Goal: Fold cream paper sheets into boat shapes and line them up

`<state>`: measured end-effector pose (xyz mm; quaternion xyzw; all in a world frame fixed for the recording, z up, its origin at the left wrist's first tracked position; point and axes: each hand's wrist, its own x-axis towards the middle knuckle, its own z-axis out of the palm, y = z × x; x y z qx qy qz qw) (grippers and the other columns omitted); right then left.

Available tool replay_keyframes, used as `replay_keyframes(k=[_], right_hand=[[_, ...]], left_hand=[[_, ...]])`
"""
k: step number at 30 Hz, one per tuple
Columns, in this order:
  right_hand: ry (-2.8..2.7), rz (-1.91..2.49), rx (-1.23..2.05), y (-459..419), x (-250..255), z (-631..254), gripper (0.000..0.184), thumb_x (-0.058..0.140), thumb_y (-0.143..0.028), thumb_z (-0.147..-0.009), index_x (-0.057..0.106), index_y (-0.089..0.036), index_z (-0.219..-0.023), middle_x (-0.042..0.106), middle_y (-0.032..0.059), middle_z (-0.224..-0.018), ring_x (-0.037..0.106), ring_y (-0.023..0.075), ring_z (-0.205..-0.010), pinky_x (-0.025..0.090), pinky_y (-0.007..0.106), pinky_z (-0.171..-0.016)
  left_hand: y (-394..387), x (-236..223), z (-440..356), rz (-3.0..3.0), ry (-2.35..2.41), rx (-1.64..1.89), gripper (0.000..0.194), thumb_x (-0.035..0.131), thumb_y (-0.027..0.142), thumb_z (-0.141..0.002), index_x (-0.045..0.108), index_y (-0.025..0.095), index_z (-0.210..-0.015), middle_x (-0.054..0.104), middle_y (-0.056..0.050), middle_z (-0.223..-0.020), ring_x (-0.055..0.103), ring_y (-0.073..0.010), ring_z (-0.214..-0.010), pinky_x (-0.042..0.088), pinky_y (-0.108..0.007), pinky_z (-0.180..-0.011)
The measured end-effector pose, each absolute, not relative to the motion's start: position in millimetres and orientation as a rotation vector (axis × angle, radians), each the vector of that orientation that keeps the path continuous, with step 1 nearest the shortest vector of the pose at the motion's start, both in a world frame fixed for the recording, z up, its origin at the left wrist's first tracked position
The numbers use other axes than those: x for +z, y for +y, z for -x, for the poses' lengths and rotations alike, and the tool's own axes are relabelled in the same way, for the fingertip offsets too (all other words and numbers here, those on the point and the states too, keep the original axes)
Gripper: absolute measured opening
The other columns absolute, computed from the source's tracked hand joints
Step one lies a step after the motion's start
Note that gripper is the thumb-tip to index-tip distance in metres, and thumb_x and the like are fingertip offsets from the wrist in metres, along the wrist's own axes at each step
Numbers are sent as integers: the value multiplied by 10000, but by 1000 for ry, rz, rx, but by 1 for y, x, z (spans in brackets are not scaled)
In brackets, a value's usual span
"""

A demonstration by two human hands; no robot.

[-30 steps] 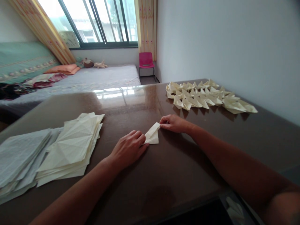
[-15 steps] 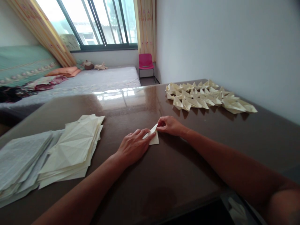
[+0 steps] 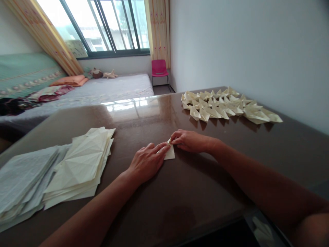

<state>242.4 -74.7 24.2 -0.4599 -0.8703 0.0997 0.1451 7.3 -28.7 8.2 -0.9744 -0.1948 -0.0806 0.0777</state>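
"Where's the small folded cream paper [image 3: 170,154]?"
"On the glossy brown table [image 3: 144,209], under the open left hand [image 3: 147,161]; the right hand [image 3: 189,140] pinches its tip."
"Beyond?"
"Pink chair [image 3: 159,68], pale-sheeted bed [image 3: 120,85]."

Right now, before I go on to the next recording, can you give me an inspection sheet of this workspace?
Surface: brown, glossy table, reflecting window light.
Job's things: small folded paper under the fingers; creased cream sheets stacked left; folded paper pieces grouped at far right.
Clutter: greyish sheets stacked at far left, edges uneven; dark flat item cut off at the bottom edge, identity unclear.
Hands: left hand presses the small paper; right hand pinches its upper end.
Cables: nothing seen.
Surroundings: bed, pink chair and window beyond the table; pale wall at right.
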Motion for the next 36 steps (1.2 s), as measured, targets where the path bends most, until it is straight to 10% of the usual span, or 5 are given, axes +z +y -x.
replay_keyframes(k=[17,29,36], right_hand=[[-2364,1513,378,-73,22,-250,335,467,-105,-861,665,-175,-1122,658,93,-1045,624,170,-903,459,282,-840],[-2397,1366,150,-61,12,-247,182,505,-159,-904,680,-160,-855,674,74,-888,534,177,-891,417,304,-862],[-2265,1351,317,-57,12,-249,194,497,-167,-910,689,-150,-889,674,59,-877,585,151,-844,433,272,-815]], left_hand=[[-27,11,-9,2893,-522,-175,463,341,509,-950,438,320,-1360,531,49,-1371,545,-193,-911,467,-316,-758],[-38,8,-10,2794,-441,-242,319,391,181,-950,511,175,-1246,658,-75,-1116,566,-199,-917,475,-311,-715],[-22,11,3,2949,-765,-410,303,376,267,-959,536,268,-1216,701,-6,-982,592,-170,-945,465,-240,-674]])
